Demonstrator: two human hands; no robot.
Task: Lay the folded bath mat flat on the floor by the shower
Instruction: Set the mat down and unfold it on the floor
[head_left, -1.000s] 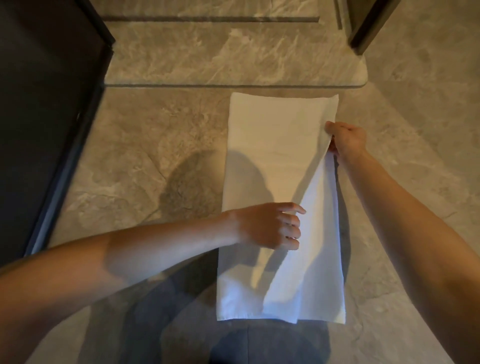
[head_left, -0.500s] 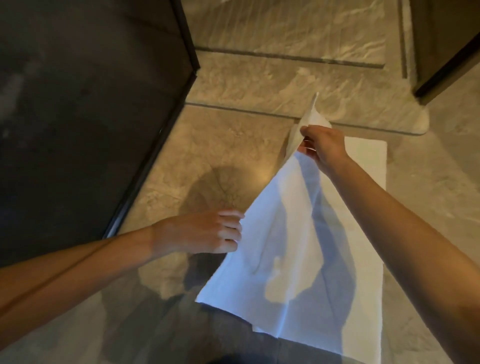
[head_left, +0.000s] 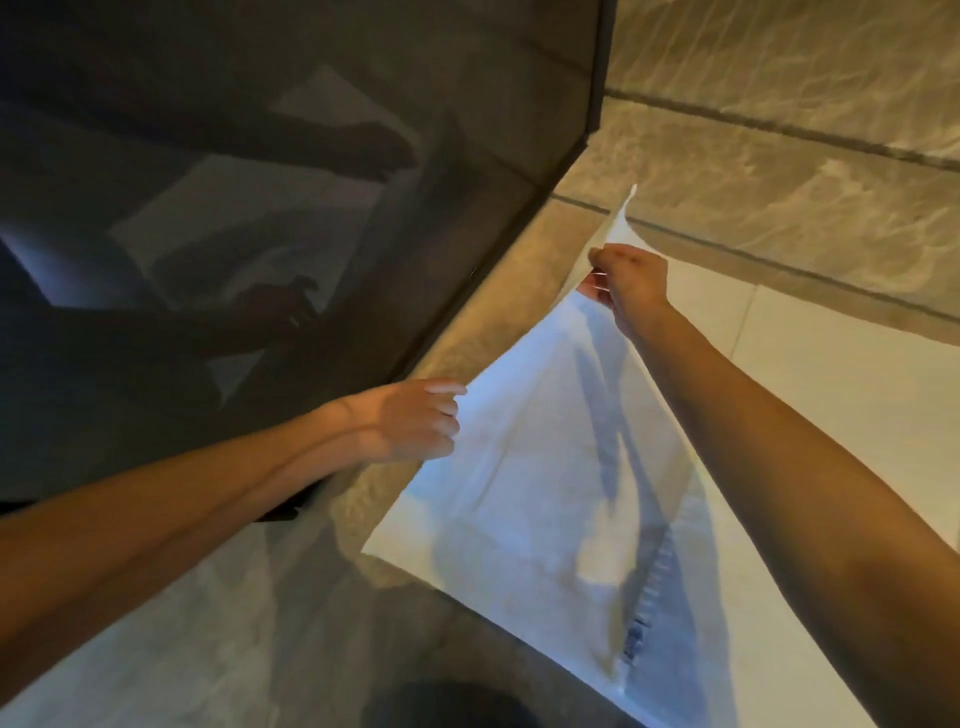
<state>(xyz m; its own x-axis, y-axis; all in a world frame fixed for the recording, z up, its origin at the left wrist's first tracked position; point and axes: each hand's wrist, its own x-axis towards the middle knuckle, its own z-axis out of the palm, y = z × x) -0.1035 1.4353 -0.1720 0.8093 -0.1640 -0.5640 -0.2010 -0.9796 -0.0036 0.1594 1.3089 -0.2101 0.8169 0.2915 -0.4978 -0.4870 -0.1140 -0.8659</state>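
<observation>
The white bath mat (head_left: 519, 499) is half unfolded: its upper layer is lifted off the floor and swung left, while the lower layer (head_left: 831, 395) lies flat on the stone floor at right. My right hand (head_left: 631, 283) pinches the far corner of the lifted layer, held up in the air. My left hand (head_left: 415, 421) grips the left edge of that same layer, fingers curled on the cloth. The mat's near end rests on the floor in front of me.
A dark glass shower panel (head_left: 234, 234) with a black frame fills the left and reflects my arms and the mat. A raised stone threshold (head_left: 779, 171) runs across the back. Beige marble floor (head_left: 457, 332) shows between glass and mat.
My right hand has lifted the mat's top layer and carried it leftward, opening the fold. My left hand left the mat's middle and took the layer's left edge. The view swung left.
</observation>
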